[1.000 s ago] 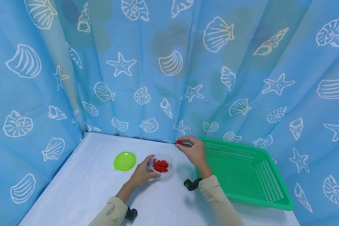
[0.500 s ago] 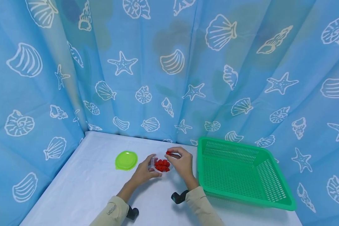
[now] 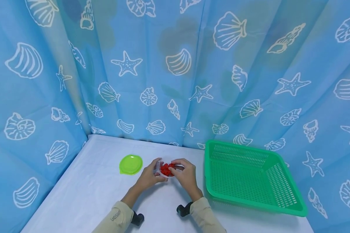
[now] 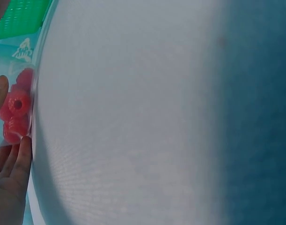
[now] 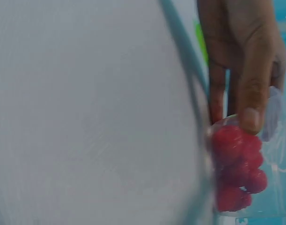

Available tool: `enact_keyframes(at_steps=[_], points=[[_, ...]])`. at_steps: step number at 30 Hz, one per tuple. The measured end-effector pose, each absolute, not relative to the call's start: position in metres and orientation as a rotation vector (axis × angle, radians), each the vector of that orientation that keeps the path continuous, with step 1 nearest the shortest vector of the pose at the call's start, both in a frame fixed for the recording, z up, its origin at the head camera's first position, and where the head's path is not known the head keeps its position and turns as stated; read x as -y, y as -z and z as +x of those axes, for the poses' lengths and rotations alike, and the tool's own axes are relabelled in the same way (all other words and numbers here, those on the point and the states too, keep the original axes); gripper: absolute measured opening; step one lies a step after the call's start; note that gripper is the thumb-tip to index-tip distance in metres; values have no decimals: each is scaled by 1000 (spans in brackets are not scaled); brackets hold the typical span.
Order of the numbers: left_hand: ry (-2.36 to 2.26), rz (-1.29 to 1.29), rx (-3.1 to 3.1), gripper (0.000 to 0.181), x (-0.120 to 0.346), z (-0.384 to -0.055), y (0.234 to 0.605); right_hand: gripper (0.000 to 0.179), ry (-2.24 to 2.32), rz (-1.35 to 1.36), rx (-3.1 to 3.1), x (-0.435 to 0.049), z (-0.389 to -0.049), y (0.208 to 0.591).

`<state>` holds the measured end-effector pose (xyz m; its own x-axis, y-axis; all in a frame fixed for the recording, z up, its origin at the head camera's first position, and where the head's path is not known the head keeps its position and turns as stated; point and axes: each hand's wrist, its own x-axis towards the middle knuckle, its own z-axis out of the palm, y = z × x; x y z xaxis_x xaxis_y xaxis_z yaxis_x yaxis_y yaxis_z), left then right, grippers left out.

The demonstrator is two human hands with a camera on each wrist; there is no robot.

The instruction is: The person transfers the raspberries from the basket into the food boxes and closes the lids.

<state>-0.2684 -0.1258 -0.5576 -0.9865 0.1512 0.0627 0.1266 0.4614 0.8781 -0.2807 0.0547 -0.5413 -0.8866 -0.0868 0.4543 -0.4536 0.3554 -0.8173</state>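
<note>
My left hand grips a small clear plastic cup from its left side, the thumb on the near wall and the fingers behind. Red raspberries, several of them, lie heaped in the cup's bottom. In the right wrist view the left thumb overlaps the wall beside the raspberries. My right hand reaches in over the cup's right rim. Its thumb and forefinger pinch a raspberry right at the heap, partly hidden by the fingertips.
A light green lid lies on the white table left of the cup. On the right stands a large green perforated basket. A blue shell-patterned curtain hangs along the table's back and left sides.
My right hand has come left and down from beside the basket, carrying a raspberry into the cup. The left hand has kept its grip on the cup in nearly the same place.
</note>
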Motion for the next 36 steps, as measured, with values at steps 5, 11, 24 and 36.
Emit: enact_keyframes(at_steps=[5, 11, 24, 36], points=[[-1628, 272, -2653, 91, 128, -268, 558, 26, -1412, 519, 2340, -51, -284, 546], [-1630, 292, -2650, 90, 129, -267, 558, 26, -1338, 561, 2345, -47, -285, 546], [-1598, 239, -2644, 92, 128, -270, 556, 24, -1222, 562, 2406, -43, -287, 541], [-1534, 247, -2629, 98, 131, -272, 546, 23, -1327, 461, 2426, -44, -287, 531]])
